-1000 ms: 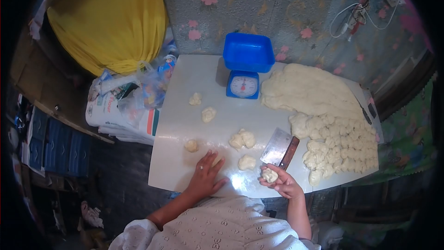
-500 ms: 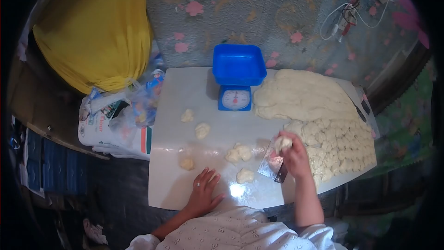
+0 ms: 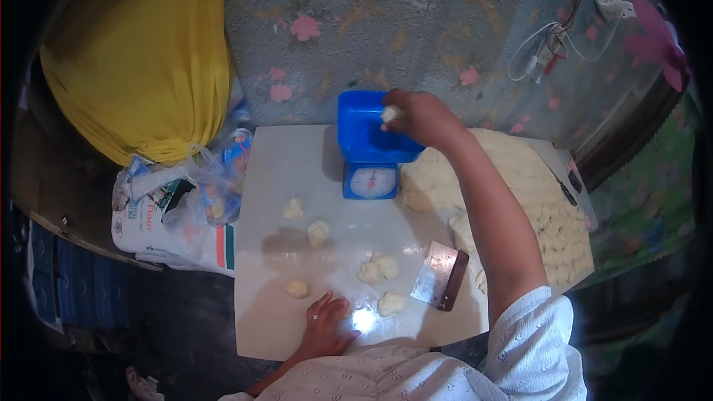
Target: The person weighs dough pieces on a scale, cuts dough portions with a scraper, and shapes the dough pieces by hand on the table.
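My right hand [image 3: 420,116] is over the blue weighing pan [image 3: 355,122], fingers closed on a small piece of dough [image 3: 391,113]. Below the pan sits the blue kitchen scale [image 3: 371,180] with its round dial. My left hand [image 3: 325,327] lies flat on the table [image 3: 260,319], fingers spread, near a dough lump [image 3: 298,288]. More lumps lie around it: a joined group [image 3: 377,268], one piece [image 3: 391,304] by the glare spot, and others [image 3: 318,233] farther back. A dough scraper [image 3: 440,275] with a metal blade and dark handle rests flat on the table.
A big slab of dough [image 3: 512,156] covers the table's right side, partly behind my right arm. A dark-handled knife [image 3: 562,189] lies along its right edge. Left of the table are a flour sack [image 3: 141,226] and plastic bags [image 3: 215,186]. Cables and sockets [image 3: 549,48] hang on the wall.
My right hand has moved up and away from beside the scraper to over the scale's pan, carrying the dough piece. The scraper now lies uncovered. My left hand stays on the table.
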Action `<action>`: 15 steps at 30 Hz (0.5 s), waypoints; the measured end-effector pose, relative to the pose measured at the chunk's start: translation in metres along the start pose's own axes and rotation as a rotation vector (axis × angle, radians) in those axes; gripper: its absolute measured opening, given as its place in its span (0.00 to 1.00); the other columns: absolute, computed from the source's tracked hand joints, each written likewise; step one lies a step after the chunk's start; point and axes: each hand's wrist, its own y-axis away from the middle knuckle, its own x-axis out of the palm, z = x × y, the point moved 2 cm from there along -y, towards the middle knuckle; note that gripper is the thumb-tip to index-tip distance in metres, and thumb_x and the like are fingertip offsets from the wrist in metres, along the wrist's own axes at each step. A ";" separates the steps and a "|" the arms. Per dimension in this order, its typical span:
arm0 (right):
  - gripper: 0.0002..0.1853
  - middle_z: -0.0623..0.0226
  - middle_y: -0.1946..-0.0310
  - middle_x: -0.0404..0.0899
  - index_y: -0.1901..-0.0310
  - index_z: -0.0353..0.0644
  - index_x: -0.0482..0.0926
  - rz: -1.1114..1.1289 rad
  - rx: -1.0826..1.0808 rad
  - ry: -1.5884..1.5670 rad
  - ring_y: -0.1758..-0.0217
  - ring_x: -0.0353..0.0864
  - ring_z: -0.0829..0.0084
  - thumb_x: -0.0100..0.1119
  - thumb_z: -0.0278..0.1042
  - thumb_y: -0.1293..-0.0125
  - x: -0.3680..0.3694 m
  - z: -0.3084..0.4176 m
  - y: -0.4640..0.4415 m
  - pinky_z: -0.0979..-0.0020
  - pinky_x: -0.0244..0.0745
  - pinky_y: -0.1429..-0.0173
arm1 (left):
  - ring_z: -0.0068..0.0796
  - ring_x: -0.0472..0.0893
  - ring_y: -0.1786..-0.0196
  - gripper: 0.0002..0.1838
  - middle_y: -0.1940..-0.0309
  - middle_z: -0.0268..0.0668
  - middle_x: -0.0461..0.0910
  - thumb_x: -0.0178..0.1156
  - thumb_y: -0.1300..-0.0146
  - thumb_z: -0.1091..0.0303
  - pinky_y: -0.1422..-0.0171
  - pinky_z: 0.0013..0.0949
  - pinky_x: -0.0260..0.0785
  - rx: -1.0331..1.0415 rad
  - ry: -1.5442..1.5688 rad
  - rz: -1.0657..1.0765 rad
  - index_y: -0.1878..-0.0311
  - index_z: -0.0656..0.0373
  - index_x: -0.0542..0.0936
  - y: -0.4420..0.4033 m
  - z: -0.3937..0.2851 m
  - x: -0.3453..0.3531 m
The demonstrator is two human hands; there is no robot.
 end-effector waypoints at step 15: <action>0.27 0.58 0.48 0.74 0.46 0.50 0.77 0.149 -0.112 0.154 0.44 0.74 0.57 0.59 0.19 0.51 0.031 -0.009 -0.023 0.63 0.70 0.42 | 0.51 0.65 0.38 0.31 0.44 0.45 0.69 0.63 0.45 0.55 0.37 0.52 0.54 -0.005 0.060 -0.038 0.42 0.60 0.66 0.001 -0.001 0.000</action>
